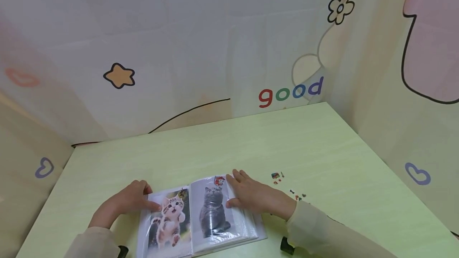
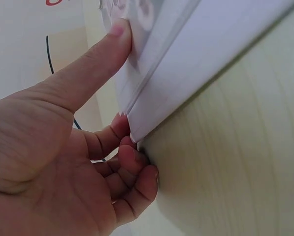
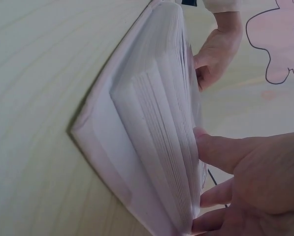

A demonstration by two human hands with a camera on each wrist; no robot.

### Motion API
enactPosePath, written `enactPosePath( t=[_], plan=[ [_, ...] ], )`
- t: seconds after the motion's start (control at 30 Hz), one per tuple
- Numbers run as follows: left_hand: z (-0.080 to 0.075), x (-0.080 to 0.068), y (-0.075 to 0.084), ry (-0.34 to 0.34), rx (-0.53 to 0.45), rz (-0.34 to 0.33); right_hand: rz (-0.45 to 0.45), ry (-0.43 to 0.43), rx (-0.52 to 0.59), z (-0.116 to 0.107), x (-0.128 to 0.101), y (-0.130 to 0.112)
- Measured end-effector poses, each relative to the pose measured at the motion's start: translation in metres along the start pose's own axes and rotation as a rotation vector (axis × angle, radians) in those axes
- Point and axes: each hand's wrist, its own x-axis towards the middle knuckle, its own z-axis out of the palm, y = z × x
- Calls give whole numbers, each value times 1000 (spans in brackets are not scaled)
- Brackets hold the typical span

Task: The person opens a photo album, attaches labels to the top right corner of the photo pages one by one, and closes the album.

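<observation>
A photo album [image 1: 247, 232] lies open on the table. Its left page shows a striped kitten photo [image 1: 170, 226], its right page a grey cat photo [image 1: 212, 212], and a small red sticker [image 1: 219, 181] sits at that photo's top. My left hand [image 1: 130, 197] grips the album's left edge; in the left wrist view the thumb [image 2: 119, 39] lies on the page and the other fingers curl at the cover's corner. My right hand [image 1: 256, 194] rests on the right page with fairly straight fingers. The right wrist view shows the stacked page edges [image 3: 156, 113] above the cover.
Several tiny colourful stickers or cut-outs [image 1: 275, 175] lie on the pale green table [image 1: 201, 146] right of the album, some close to the right forearm. A printed fabric backdrop [image 1: 201, 51] encloses the table at the back and sides.
</observation>
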Motion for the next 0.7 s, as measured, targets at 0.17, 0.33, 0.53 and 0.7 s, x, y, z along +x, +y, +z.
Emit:
enactPosePath(
  t=[0.17, 0.33, 0.53, 0.7],
  plan=[
    [-1, -1, -1, -2, -17, -3, -6, 0, 0, 0, 0, 1],
    [-2, -6, -1, 21, -58, -7, -8, -4, -2, 0, -1, 2],
    [-4, -16, 0, 79, -110, 6, -5, 5, 25, -1, -2, 5],
    [-9, -26, 10, 131, -137, 32, -22, 38, 43, -2, -2, 7]
  ],
)
